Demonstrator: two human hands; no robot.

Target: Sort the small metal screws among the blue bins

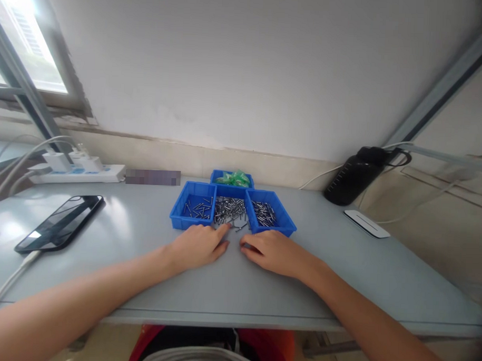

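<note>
A loose pile of screws lies on the table between two blue bins, with a few stray pieces at its near edge. My left hand rests at the pile's near left side, index finger stretched to the screws and thumb apart. Close to the right bin's front is my right hand, its thumb and index finger curled together. Whether anything small sits between those fingertips is hidden. The left blue bin has scattered screws in it. More screws fill the bottom of the right blue bin.
A third blue bin behind the pile holds green plastic bags. To the left are a phone on a cable and a power strip with chargers. On the right stand a black bottle and a flat white device.
</note>
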